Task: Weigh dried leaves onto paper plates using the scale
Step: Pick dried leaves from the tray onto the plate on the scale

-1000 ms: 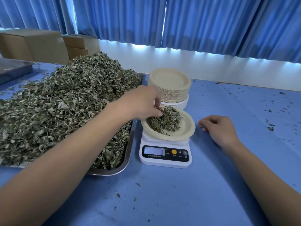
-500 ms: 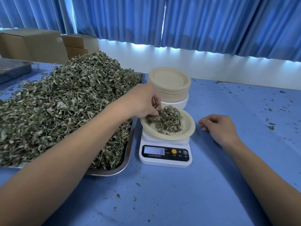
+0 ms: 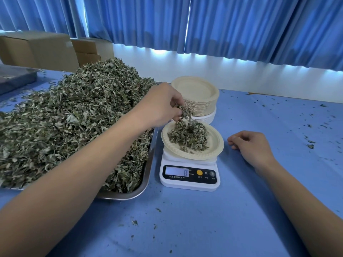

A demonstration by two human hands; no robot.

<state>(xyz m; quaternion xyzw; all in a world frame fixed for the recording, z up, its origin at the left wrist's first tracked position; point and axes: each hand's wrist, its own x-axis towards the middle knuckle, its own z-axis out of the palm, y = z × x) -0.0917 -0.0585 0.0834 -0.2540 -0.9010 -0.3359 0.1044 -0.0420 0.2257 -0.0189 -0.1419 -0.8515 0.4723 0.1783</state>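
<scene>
A white digital scale [image 3: 189,178] stands on the blue table, its display reading 8. A cream paper plate [image 3: 213,143] sits on top of it with a small heap of dried leaves [image 3: 189,138]. My left hand [image 3: 163,106] hovers above the plate's left side and pinches a tuft of dried leaves that hangs down to the heap. My right hand [image 3: 252,147] rests on the table just right of the scale, fingers loosely curled, holding nothing. A large pile of dried leaves [image 3: 70,117] fills a metal tray [image 3: 146,175] to the left.
A stack of paper plates [image 3: 196,97] stands right behind the scale. Cardboard boxes [image 3: 37,49] sit at the far left by the blue curtains. Leaf crumbs are scattered over the blue tablecloth [image 3: 204,229], mostly at the right.
My left hand has risen from the heap on the plate, lifting a pinch of leaves with it. The right hand has stayed put.
</scene>
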